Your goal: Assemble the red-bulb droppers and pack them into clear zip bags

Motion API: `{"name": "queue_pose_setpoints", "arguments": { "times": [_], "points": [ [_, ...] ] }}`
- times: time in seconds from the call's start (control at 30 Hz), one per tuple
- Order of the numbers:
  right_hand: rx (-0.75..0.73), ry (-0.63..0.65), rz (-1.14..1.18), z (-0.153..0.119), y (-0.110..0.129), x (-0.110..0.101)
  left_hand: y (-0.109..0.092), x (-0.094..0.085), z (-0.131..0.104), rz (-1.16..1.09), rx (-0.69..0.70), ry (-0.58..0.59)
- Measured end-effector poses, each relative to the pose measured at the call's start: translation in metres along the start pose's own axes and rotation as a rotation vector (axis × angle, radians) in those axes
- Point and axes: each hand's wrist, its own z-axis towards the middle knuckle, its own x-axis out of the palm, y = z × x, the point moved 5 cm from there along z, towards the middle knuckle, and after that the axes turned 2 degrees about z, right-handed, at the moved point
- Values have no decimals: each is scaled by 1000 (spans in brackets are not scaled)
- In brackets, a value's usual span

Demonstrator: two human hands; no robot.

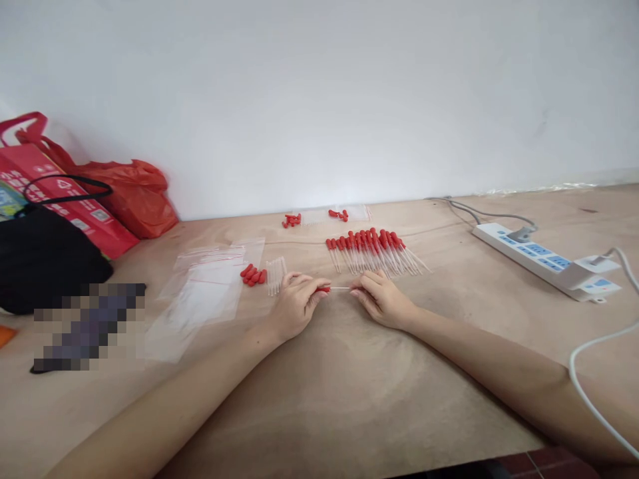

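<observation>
Between my hands lies a thin clear tube point(340, 288), level, with a red rubber bulb point(324, 289) at its left end. My left hand point(297, 303) pinches the bulb, and my right hand point(377, 299) pinches the tube's other end. Just behind my hands is a row of droppers point(372, 249) with red bulbs on clear tubes, bulbs toward the wall. Loose red bulbs point(253, 275) sit to the left of my left hand, beside several bare clear tubes point(275, 276).
Clear plastic bags point(214, 286) lie left of the loose bulbs. Farther back are small bags point(352, 212) with red bulbs. A power strip point(539, 256) with cables is at right. Red bags point(134, 193), a black bag point(50, 259) and a blurred dark item point(90, 329) are at left.
</observation>
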Motion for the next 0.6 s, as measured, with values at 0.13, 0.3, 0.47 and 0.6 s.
{"name": "queue_pose_setpoints", "arguments": {
  "times": [0.13, 0.3, 0.47, 0.6],
  "points": [
    [-26, 17, -8, 0, 0, 0, -5, -3, -1, -20, 37, -44],
    [-69, 51, -33, 0, 0, 1, -9, -4, -2, -70, 66, -32],
    [-115, 61, -169, 1, 4, -1, -11, -2, -4, -16, 87, 16],
    [-154, 26, -242, 0, 10, -3, -13, -2, -5, 17, 121, 20]
  ]
}}
